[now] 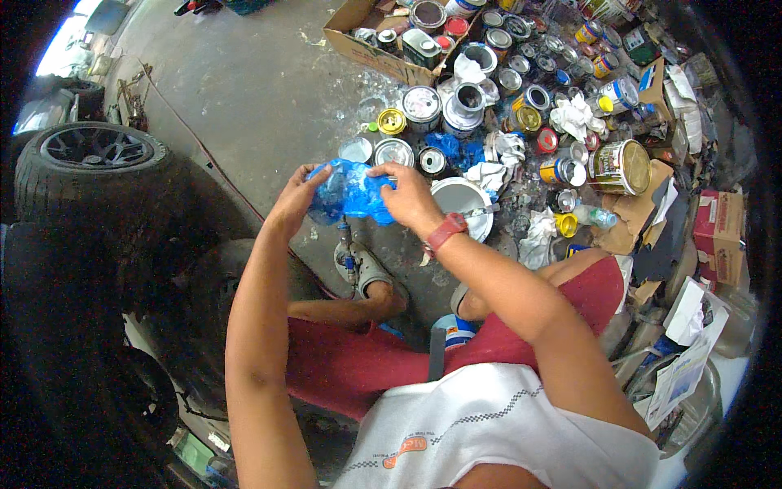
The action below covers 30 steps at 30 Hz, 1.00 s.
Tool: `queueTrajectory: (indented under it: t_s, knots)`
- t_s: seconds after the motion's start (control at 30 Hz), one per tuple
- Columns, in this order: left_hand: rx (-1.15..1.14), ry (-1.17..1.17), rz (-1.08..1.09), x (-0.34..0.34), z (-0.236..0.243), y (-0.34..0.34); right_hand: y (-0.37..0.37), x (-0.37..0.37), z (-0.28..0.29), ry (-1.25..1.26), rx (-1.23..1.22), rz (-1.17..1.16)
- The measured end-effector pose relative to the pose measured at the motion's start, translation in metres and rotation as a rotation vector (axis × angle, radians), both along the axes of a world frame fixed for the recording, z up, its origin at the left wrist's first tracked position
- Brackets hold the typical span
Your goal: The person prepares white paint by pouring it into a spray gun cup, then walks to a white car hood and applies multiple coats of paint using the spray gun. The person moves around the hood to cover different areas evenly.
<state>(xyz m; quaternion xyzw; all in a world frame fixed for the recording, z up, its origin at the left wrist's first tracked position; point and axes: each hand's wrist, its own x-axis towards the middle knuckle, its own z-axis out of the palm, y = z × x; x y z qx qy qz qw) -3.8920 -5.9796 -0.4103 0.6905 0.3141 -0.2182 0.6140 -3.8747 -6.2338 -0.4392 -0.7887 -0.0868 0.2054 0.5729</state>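
A thin, crumpled blue plastic film (354,189), partly see-through, is held out between my two hands above the floor; whether it is a bag or a glove I cannot tell. My left hand (298,196) grips its left side, thumb and fingers closed. On the right side, my right hand (407,194) pinches it with bent fingers, a red watch on that wrist. Just beyond the film stand a clear tub (355,150) and an opened paint can (393,153). A wide pale basin (461,202) with a flat tool across it lies right of my right hand.
Many paint cans (421,108) and crumpled white paper (575,116) crowd the floor ahead and right. A cardboard box (375,59) of cans stands farther back. At left are a wheel (91,159) and a hose (195,147). More blue film (456,150) lies among the cans.
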Motion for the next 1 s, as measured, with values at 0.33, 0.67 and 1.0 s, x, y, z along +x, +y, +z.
queueTrajectory:
  t_s: [0.33,0.67,1.0]
  knots:
    - [0.556,-0.391,-0.543,0.067,-0.067,0.036,0.050,0.050,-0.089,-0.074,-0.246,-0.140]
    - [0.864,-0.321,-0.577,0.084,-0.101,0.018,0.059,0.080,-0.110,-0.071,-0.378,0.049]
    - [1.030,-0.171,-0.661,0.076,-0.107,-0.013,0.064,0.073,-0.108,-0.085,-0.376,-0.027]
